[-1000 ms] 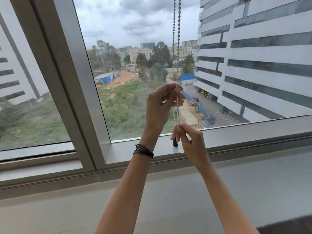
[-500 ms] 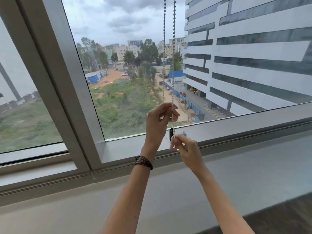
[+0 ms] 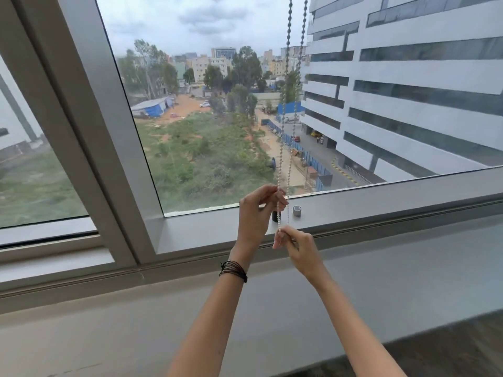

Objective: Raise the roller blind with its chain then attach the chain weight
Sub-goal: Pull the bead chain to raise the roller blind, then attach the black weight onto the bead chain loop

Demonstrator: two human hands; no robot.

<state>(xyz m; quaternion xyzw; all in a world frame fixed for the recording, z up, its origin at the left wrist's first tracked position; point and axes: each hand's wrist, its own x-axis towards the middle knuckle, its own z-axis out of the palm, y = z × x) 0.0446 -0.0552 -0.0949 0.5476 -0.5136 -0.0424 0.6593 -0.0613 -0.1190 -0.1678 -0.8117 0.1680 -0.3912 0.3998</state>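
A beaded blind chain (image 3: 288,104) hangs as two strands from above the frame down in front of the window glass. My left hand (image 3: 257,213) pinches the chain near the bottom of the glass. Just below it, my right hand (image 3: 296,246) pinches the chain's lower end. On the sill behind my hands stand a small dark cylinder (image 3: 275,215), partly hidden by my left hand, and a short silver cylinder (image 3: 297,210) to its right. The blind itself is out of view.
A grey window frame post (image 3: 89,131) slants down at the left. The grey sill (image 3: 381,197) runs across under the glass, with a wide ledge (image 3: 136,322) below it. A dark floor edge (image 3: 449,344) shows at the lower right.
Both hands have moved lower along the chain, my left hand from mid-glass height down to the sill level. The view has tilted up and shifted, showing the silver cylinder on the sill.
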